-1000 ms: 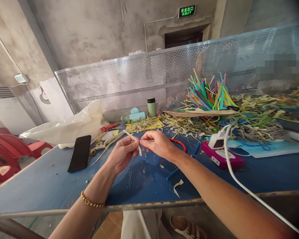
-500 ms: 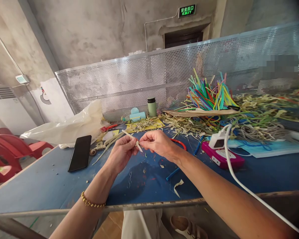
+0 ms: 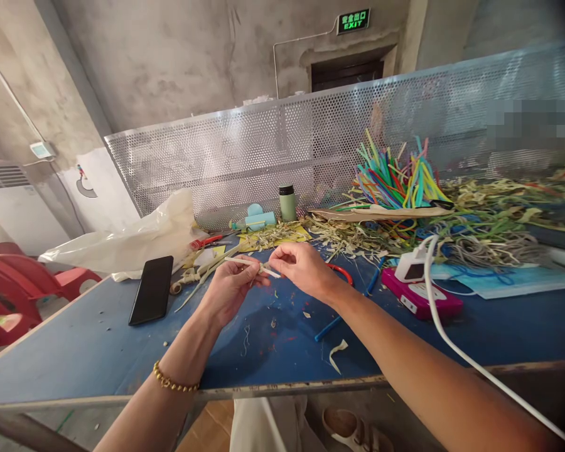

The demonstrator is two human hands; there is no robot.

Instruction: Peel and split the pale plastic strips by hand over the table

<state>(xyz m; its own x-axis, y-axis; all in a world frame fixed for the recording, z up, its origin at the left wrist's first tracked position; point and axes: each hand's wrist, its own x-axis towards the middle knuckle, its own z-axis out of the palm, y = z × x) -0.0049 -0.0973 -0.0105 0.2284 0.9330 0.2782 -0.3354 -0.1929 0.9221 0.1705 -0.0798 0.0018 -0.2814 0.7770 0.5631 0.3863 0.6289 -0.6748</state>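
Observation:
Above the blue table (image 3: 75, 351) both hands meet on a thin pale strip (image 3: 238, 260). My left hand (image 3: 228, 292), with a gold bead bracelet on its wrist, pinches the strip near its middle. My right hand (image 3: 301, 270) pinches the strip's right end between thumb and fingers. The strip lies nearly level, its free end pointing left. Small scraps and a curled pale shaving (image 3: 336, 351) lie on the table below the hands.
A black phone (image 3: 151, 289) lies to the left, next to a crumpled plastic bag (image 3: 136, 238). A pink device (image 3: 421, 295) with a white cable sits at right. Coloured strips (image 3: 400, 176) and pale shavings pile against a perforated metal screen (image 3: 263, 150). Red scissors (image 3: 207, 240) and a green bottle (image 3: 287, 202) stand farther back.
The strip has turned from steeply tilted to nearly level. My right hand has shifted slightly right and up along it; my left hand has stayed in place.

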